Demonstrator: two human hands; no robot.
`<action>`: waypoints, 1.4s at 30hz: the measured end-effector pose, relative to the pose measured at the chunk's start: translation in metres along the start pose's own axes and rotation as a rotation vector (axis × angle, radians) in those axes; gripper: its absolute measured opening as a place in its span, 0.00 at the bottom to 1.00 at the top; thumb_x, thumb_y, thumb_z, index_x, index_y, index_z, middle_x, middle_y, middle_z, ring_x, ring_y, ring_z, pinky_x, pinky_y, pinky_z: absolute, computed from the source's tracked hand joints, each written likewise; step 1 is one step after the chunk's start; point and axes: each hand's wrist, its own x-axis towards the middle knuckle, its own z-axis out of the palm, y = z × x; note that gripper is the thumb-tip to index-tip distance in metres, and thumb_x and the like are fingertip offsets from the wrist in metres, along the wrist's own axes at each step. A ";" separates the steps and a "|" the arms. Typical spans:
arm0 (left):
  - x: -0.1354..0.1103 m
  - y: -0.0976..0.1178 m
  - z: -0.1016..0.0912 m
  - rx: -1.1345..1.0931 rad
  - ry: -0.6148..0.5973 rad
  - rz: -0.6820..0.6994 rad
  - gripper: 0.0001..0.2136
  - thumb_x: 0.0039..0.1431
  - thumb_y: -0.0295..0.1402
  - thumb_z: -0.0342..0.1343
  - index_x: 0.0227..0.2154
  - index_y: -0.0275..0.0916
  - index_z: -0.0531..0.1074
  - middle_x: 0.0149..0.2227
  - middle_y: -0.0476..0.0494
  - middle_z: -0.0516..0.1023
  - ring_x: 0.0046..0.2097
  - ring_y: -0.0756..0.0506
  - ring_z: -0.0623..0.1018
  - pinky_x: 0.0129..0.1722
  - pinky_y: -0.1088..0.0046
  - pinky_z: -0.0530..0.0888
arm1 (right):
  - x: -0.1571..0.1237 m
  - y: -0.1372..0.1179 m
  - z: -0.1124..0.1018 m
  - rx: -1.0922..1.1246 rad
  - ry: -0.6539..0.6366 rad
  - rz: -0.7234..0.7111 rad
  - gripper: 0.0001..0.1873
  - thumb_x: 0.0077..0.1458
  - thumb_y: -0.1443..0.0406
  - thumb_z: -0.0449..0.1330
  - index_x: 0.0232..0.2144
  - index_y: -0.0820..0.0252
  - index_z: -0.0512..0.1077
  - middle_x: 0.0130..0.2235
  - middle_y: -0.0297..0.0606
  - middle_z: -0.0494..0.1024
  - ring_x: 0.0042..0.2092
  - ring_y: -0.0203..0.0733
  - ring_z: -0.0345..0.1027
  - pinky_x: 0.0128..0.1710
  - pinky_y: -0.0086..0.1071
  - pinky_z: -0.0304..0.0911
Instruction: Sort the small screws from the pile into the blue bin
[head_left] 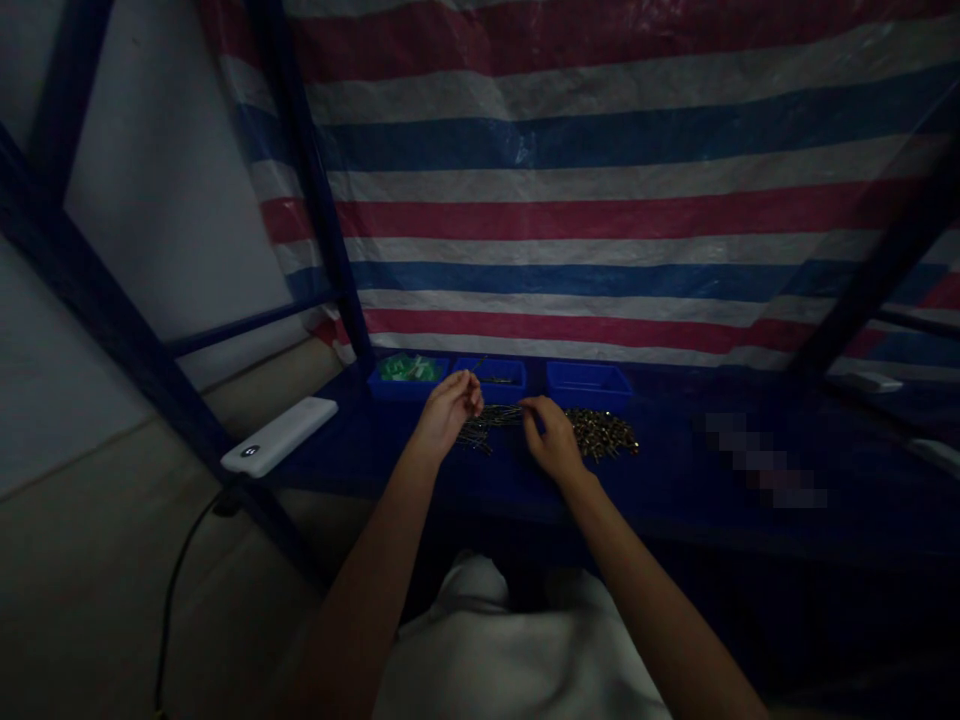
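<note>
My left hand (448,405) is raised over the table, its fingertips pinched together. A thin dark rod appears to stick up from them, though the dim light blurs its kind. Just below and to the right lies a loose pile of thin metal rods (501,416). My right hand (553,436) hovers low at the right end of these rods, thumb and forefinger apart, with nothing visible between them. Beside it, partly behind the wrist, spreads a heap of small brass-coloured metal pieces (604,434).
Along the back stand a blue tray with green plastic packets (409,368), a blue tray with some thin pieces (516,370) and another blue tray (589,378). A white power bank (281,437) with a cable lies left. Blue frame posts (311,180) and a striped sheet (570,220) enclose the table.
</note>
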 end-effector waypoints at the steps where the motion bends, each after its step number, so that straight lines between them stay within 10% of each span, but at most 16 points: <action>1: 0.008 -0.001 -0.001 0.124 0.027 0.000 0.09 0.55 0.35 0.51 0.24 0.36 0.66 0.18 0.51 0.63 0.21 0.54 0.66 0.21 0.78 0.61 | -0.001 -0.001 0.001 -0.015 -0.027 -0.002 0.11 0.56 0.68 0.46 0.39 0.60 0.66 0.37 0.43 0.72 0.41 0.43 0.66 0.44 0.38 0.61; 12: 0.066 -0.016 -0.008 0.752 0.233 -0.188 0.13 0.55 0.36 0.48 0.21 0.34 0.68 0.16 0.48 0.67 0.15 0.54 0.65 0.15 0.78 0.52 | -0.001 -0.008 0.000 -0.089 -0.211 0.030 0.12 0.56 0.69 0.46 0.39 0.60 0.66 0.39 0.44 0.72 0.42 0.44 0.64 0.45 0.38 0.59; 25: 0.004 -0.044 -0.042 0.671 0.538 0.274 0.11 0.54 0.39 0.47 0.27 0.37 0.67 0.20 0.51 0.65 0.22 0.53 0.66 0.23 0.79 0.63 | 0.004 -0.026 0.023 -0.098 -0.467 0.033 0.12 0.54 0.58 0.55 0.34 0.62 0.68 0.35 0.40 0.72 0.39 0.41 0.64 0.41 0.34 0.58; 42: -0.001 -0.062 -0.048 1.053 0.339 0.207 0.05 0.51 0.31 0.49 0.28 0.39 0.69 0.21 0.50 0.69 0.24 0.51 0.70 0.26 0.78 0.63 | 0.011 -0.015 0.029 -0.155 -0.527 0.264 0.04 0.49 0.69 0.60 0.28 0.63 0.67 0.34 0.41 0.72 0.37 0.39 0.66 0.37 0.30 0.58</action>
